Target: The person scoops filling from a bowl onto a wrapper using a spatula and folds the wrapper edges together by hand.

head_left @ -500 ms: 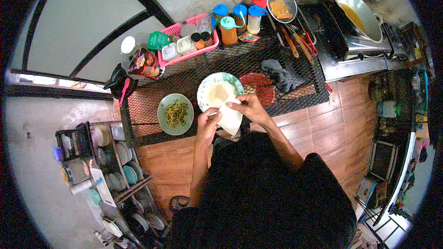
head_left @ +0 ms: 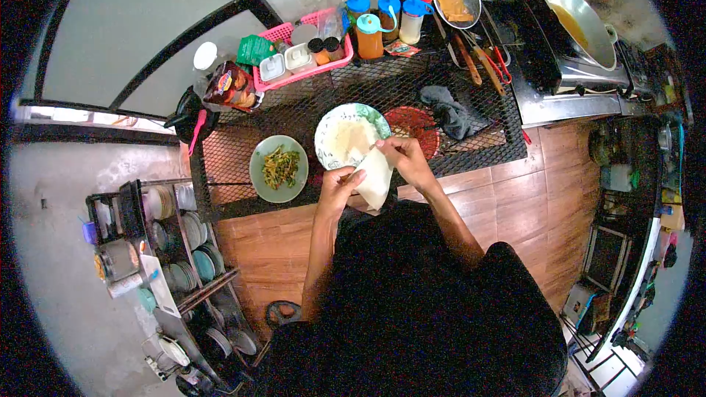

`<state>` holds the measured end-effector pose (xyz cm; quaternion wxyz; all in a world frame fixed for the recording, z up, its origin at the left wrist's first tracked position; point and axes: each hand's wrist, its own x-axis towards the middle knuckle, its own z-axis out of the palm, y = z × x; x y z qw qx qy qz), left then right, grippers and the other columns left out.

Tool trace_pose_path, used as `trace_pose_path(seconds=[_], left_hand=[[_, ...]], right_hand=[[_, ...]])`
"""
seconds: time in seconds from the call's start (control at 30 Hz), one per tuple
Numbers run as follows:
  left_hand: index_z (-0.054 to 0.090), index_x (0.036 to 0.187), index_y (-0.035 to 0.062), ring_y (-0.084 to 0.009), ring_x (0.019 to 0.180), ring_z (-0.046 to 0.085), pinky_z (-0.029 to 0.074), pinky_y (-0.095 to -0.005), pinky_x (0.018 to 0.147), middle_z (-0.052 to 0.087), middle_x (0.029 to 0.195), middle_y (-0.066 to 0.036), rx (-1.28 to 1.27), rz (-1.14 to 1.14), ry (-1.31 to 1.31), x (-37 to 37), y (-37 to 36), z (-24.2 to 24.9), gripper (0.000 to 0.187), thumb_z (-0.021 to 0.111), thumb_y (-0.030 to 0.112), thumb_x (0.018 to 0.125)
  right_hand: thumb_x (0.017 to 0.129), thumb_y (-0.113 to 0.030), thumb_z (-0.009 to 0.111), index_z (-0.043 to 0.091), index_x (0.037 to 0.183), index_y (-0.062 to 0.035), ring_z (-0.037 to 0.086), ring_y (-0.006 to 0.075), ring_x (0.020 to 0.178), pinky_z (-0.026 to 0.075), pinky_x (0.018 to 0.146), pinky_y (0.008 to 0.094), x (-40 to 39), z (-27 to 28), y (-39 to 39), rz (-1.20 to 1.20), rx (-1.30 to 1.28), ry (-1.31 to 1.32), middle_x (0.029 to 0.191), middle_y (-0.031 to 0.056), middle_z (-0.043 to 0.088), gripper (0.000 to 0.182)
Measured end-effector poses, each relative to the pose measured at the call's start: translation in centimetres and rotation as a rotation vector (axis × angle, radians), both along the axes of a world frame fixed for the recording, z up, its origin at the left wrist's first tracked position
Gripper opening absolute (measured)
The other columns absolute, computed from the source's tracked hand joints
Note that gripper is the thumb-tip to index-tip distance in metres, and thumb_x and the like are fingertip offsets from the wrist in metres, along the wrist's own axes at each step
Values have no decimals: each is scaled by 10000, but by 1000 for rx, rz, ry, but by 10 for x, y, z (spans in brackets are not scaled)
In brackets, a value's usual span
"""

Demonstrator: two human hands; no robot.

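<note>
Sheet (head_left: 376,183), pale and thin, hangs pinched at its edges by left hand (head_left: 336,187) and right hand (head_left: 411,165), both nearly closed, near patterned plate (head_left: 376,123).

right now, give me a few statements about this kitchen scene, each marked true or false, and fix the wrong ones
1. The left hand and the right hand both hold the pale sheet. True.
2. The pale green bowl with food in it stands left of the patterned bowl. True.
3. The dark cloth lies inside the patterned bowl. False: it lies to the right of that bowl.
4. The pink basket stands on the floor. False: it stands on the mesh table.
5. The wok on the stove holds some liquid. True.
</note>
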<state>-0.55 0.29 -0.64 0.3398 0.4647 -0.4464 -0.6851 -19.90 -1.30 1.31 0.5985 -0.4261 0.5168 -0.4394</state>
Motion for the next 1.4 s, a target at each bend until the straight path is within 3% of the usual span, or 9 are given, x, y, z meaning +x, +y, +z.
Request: trace_pose_path(seconds=[0.1,0.27,0.4,0.57,0.67,1.07,1.23,1.3,1.4], left_hand=[[628,937,-45,-121,755,621,510,-284,728,655,878,-63,152,86,76,-9,0,13,205,609,148,871],[623,993,-64,-111,723,610,509,-253,685,647,919,-70,224,181,293,-16,4,9,194,579,93,887],[632,1000,-42,-90,743,592,483,-235,657,649,877,-47,169,-12,172,-13,8,-9,224,616,140,870],[627,1032,-22,-73,695,580,468,-222,571,648,863,-37,130,193,185,-20,8,-1,234,610,152,875],[615,1059,-25,-80,710,589,469,-214,553,651,868,-41,209,168,181,-15,9,-5,249,608,143,875],[545,1127,-79,-203,884,640,552,-348,807,630,1008,-139,191,160,323,5,5,33,286,572,43,869],[549,1114,-84,-248,939,636,549,-375,830,615,1061,-201,157,141,305,14,2,41,274,555,45,872],[543,1132,-62,-284,989,619,534,-373,848,582,1121,-250,18,136,441,14,0,40,299,551,43,853],[540,1127,-73,-279,995,617,528,-372,867,577,1119,-267,-13,250,529,6,-2,47,283,536,22,860]], right_hand=[[871,-235,612,678,824,6,499,38,657,407,574,225,-4,6,-4,18,77,-143,723,-25,610,255],[838,-202,660,682,822,16,549,55,664,436,587,233,-7,7,0,109,-117,71,730,19,647,220],[813,-163,686,685,789,10,546,47,637,434,565,236,-5,9,0,158,-136,135,713,35,646,175],[754,-157,719,680,856,39,598,112,697,480,650,270,-21,-2,0,207,-114,183,763,74,673,225],[750,-143,722,680,858,40,602,112,717,482,650,268,-21,-4,2,140,-70,185,782,74,674,217],[743,-8,697,684,865,17,602,121,782,489,725,273,-20,23,2,164,-125,6,861,67,655,125],[735,116,630,669,899,21,592,133,855,478,779,262,-25,33,2,272,-226,-21,917,76,617,193],[664,104,655,680,876,-7,606,166,878,478,808,293,-22,42,1,308,-323,-38,930,74,631,240],[690,154,618,668,924,-4,583,170,920,466,840,281,-12,50,4,299,-345,-30,988,81,583,286]])
